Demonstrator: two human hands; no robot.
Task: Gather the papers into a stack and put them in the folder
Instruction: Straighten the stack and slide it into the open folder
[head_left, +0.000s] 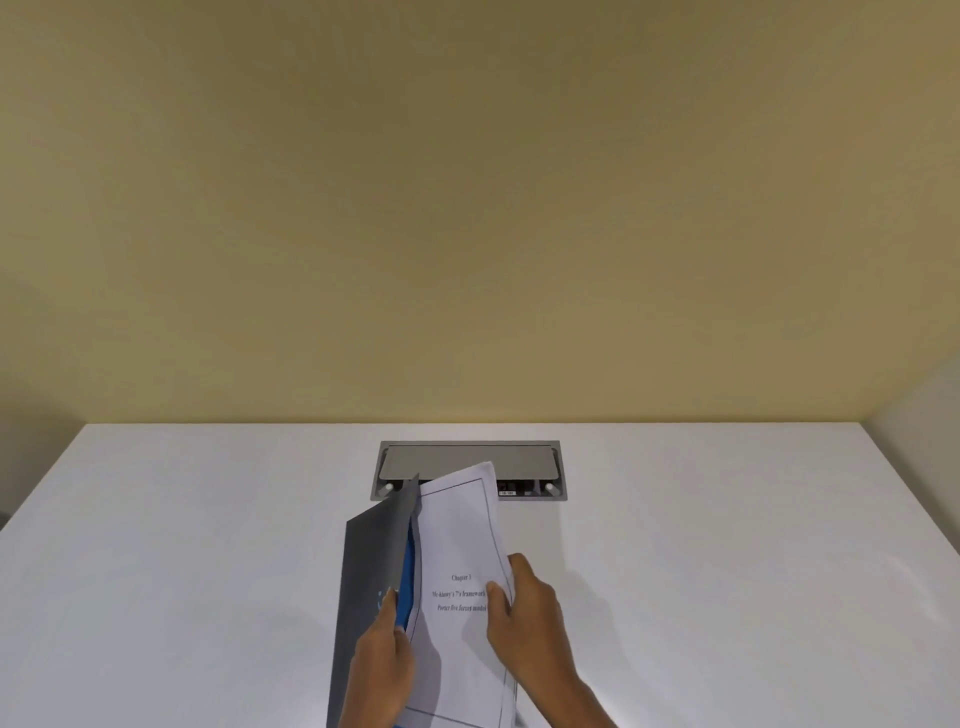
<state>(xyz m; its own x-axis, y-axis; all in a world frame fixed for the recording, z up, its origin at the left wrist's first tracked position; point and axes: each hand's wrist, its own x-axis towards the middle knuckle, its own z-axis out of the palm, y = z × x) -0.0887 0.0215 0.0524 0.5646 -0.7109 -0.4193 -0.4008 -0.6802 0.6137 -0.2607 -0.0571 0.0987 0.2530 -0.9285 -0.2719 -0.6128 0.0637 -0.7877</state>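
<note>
Papers, a thin white printed stack (460, 561), stand pinched along their right edge by the right hand (524, 618). The left hand (384, 660) grips the matte grey card folder's (371, 566) cover, blue lining showing, over the smooth white table (182, 571).

One folder (371, 561), grey outside and blue inside, held at the left grip (387, 660). One stack of papers (460, 551) at the right grip (524, 618); its sheets cannot be counted. One table (182, 545). One cable hatch (470, 457), beyond both grips.
</note>
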